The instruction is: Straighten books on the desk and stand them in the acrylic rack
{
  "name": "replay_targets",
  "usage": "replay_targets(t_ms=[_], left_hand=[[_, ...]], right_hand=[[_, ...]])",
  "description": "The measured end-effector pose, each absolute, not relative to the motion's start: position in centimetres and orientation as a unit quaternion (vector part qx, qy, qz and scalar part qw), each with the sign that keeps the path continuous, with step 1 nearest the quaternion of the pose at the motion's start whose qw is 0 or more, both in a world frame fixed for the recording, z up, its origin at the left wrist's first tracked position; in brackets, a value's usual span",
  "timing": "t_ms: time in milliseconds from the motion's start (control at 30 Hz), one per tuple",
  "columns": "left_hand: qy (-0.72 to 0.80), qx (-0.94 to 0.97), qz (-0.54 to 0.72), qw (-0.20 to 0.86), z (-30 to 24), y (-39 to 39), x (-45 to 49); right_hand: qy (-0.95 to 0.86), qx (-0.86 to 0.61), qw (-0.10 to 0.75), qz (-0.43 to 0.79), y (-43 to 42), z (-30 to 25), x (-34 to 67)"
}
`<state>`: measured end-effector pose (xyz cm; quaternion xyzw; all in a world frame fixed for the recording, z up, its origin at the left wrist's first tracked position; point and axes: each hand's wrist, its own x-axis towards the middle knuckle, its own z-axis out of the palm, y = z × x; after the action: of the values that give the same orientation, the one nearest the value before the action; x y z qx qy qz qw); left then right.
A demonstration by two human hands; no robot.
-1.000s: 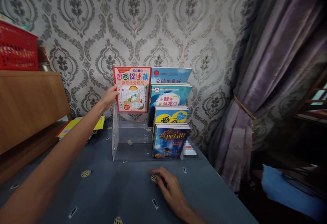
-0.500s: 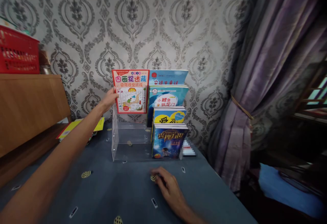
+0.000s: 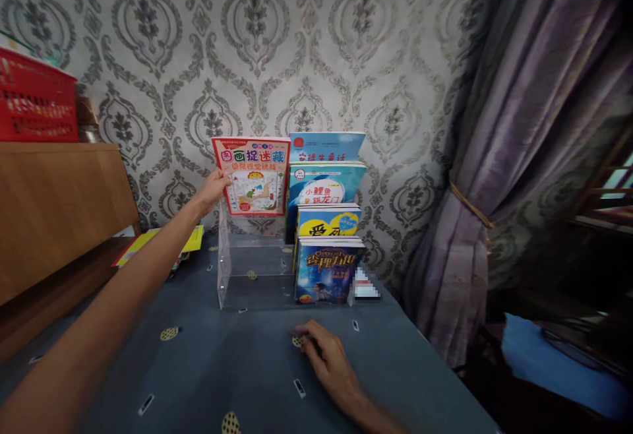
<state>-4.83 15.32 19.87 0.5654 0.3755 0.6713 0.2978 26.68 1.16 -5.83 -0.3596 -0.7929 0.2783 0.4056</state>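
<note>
My left hand [image 3: 213, 189] is stretched far forward and grips the left edge of a red-bordered children's picture book [image 3: 252, 175], held upright at the top back tier of a clear acrylic stepped rack [image 3: 247, 269]. The book leans slightly to the left. Right of it, several books stand in tiers: a blue one [image 3: 326, 146] at the top, a teal one [image 3: 324, 186], a yellow one [image 3: 329, 221] and a dark fantasy-cover one [image 3: 327, 270] in front. My right hand [image 3: 326, 355] rests palm down on the blue cloth, fingers loosely curled, holding nothing.
The rack stands on a blue patterned tablecloth [image 3: 208, 368] against a grey damask wall. A wooden cabinet [image 3: 54, 210] with a red basket [image 3: 34, 101] is at the left; yellow books [image 3: 153, 243] lie flat beside it. Purple curtains [image 3: 504, 157] hang at the right.
The red-bordered book has tipped slightly to the left in my left hand. My right hand has stayed where it was on the cloth.
</note>
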Motion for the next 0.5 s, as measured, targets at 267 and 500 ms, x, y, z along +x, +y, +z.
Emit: replay_targets(t_ms=[267,500], left_hand=[[0.387,0.515,0.703,0.301,20.4,15.7,-4.2],[0.375,0.506,0.705,0.327,20.7,15.5,-3.4]], right_hand=[[-0.794,-0.358,0.394,0.294,1.3,-5.9,26.7],[-0.790,-0.379,0.384,0.291,1.6,-6.8,27.0]])
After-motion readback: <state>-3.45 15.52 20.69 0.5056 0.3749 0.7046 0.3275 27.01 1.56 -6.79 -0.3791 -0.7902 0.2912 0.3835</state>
